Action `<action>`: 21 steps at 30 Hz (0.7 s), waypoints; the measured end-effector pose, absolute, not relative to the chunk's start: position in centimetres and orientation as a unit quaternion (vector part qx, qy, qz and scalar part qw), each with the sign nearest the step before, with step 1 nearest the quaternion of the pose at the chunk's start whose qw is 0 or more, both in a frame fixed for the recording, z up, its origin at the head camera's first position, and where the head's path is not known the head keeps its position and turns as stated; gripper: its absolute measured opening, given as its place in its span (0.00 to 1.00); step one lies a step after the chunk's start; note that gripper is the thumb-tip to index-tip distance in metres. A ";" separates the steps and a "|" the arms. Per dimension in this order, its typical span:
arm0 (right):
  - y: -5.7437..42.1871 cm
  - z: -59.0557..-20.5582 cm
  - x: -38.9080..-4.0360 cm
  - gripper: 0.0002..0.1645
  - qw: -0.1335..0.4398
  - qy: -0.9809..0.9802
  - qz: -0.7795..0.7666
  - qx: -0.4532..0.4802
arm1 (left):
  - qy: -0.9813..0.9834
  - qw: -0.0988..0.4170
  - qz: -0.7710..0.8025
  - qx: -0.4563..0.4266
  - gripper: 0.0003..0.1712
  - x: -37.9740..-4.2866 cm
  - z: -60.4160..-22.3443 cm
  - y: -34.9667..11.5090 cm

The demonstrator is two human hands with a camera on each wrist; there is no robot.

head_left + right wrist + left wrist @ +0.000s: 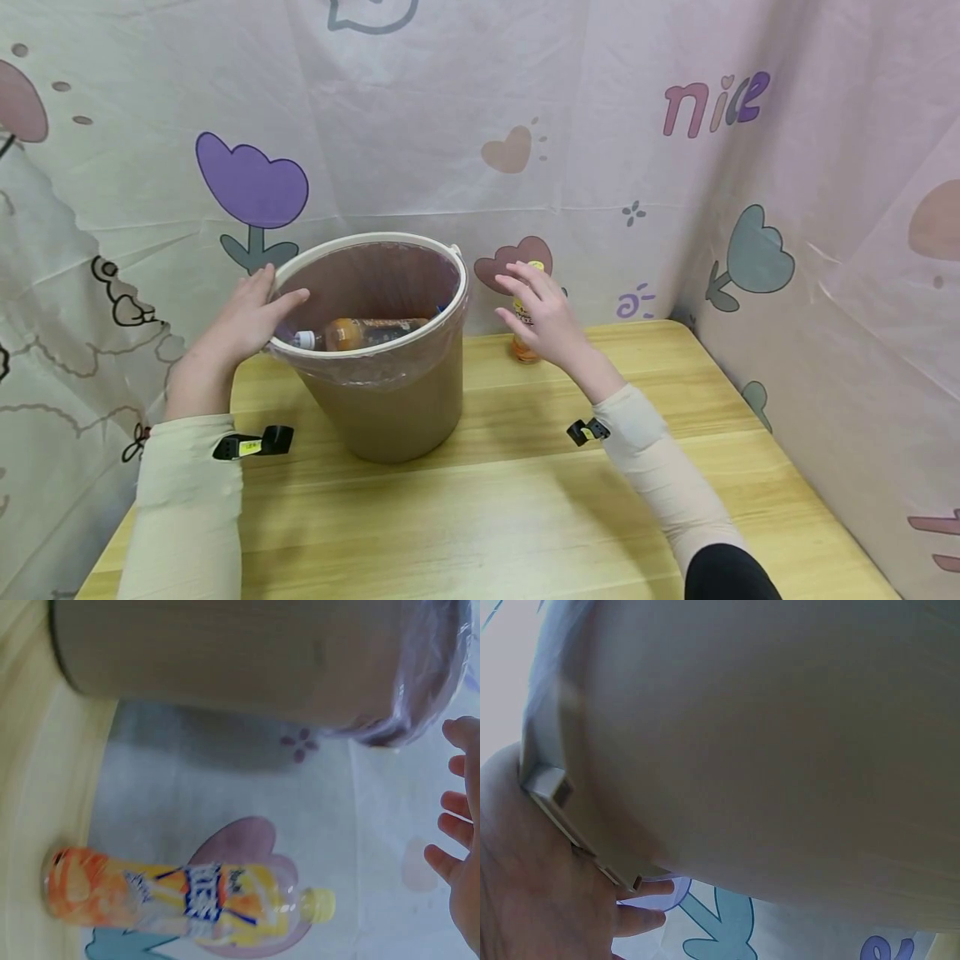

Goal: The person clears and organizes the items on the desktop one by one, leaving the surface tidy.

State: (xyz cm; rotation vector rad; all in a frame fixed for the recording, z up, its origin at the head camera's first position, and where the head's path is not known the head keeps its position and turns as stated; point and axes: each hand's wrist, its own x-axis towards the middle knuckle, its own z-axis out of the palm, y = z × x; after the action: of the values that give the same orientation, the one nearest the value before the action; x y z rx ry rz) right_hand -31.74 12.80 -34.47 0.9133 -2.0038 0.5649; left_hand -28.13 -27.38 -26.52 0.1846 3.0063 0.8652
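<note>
A brown waste bin (390, 408) with a pale rim and clear plastic liner stands on the wooden table. Inside it lies an orange-brown drink bottle (347, 335) with a white cap. My left hand (236, 321) holds the bin's left rim, thumb over the inside and fingers along the outside. To the right, an orange drink bottle (202, 896) with a yellow cap stands upright near the back of the table. My right hand (551, 329) is in the air, holding nothing, its loosely spread fingers overlapping this bottle in the head view.
The wooden table (510, 508) ends at the back against a cloth wall (420, 125) printed with flowers and hearts. Another cloth side (847, 275) stands along the right edge. Each wrist carries a strapped camera.
</note>
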 end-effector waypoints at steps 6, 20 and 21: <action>14.2 -35.5 -32.2 0.26 0.406 -0.818 0.208 0.351 | 0.964 0.011 0.260 0.057 0.52 -27.9 -26.3 -27.3; 17.1 -36.8 -33.3 0.28 0.387 -0.848 0.177 0.317 | 0.982 0.025 0.183 0.039 0.58 -27.6 -25.7 -27.2; 17.3 -36.9 -33.3 0.28 0.385 -0.851 0.176 0.312 | 0.982 0.024 0.182 0.039 0.58 -27.6 -25.7 -27.2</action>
State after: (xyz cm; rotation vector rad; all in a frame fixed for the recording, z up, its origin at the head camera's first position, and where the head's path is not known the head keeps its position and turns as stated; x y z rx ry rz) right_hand -33.35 17.29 -36.86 0.7955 -2.1675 0.4491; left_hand -27.63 -27.23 -25.68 0.1195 3.0399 0.5626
